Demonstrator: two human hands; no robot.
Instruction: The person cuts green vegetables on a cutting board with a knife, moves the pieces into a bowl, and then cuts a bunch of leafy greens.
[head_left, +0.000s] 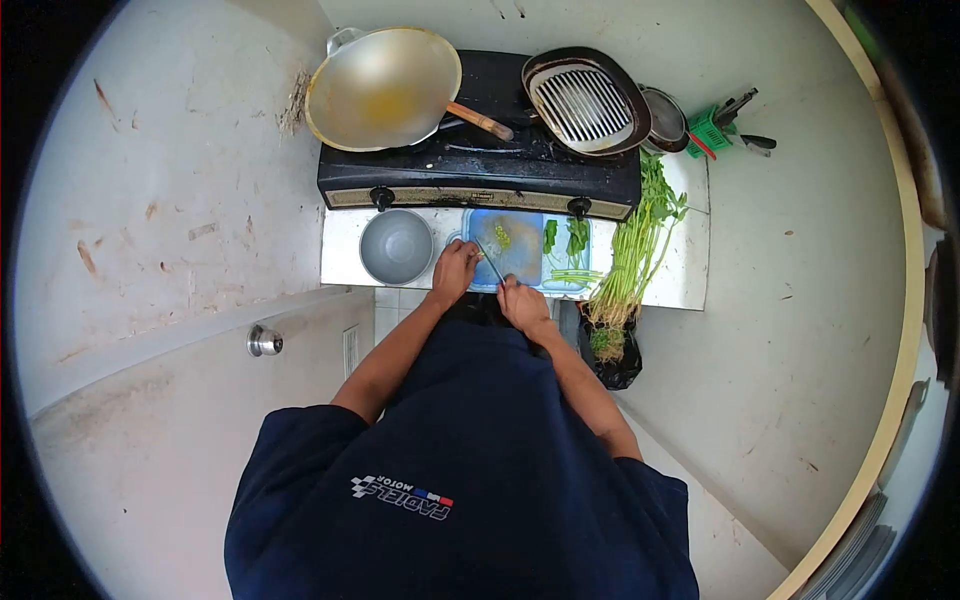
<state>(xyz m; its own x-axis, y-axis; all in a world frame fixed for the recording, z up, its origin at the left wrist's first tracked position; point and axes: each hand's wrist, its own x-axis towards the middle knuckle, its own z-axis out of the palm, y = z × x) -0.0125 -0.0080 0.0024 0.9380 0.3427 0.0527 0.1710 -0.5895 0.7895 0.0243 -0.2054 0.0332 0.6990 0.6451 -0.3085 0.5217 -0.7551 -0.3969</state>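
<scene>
My right hand (522, 302) is closed round the handle of a knife (491, 264), whose blade points up and left over a blue cutting board (515, 262). At the board's left edge my left hand (457, 268) is closed on a small piece of green stem beside the blade. Chopped green bits (502, 236) lie on the board near the knife tip. Green leaves (577, 236) and cut stems (573, 276) rest at the board's right side. Just left of my left hand stands a grey bowl (396, 247).
Behind the board is a black stove (480, 180) with a wok (385, 90) and a grill pan (587, 102). Long leafy stems with roots (630, 250) lie at the right. A green basket (710, 132) holds knives. A door knob (264, 341) is at the left.
</scene>
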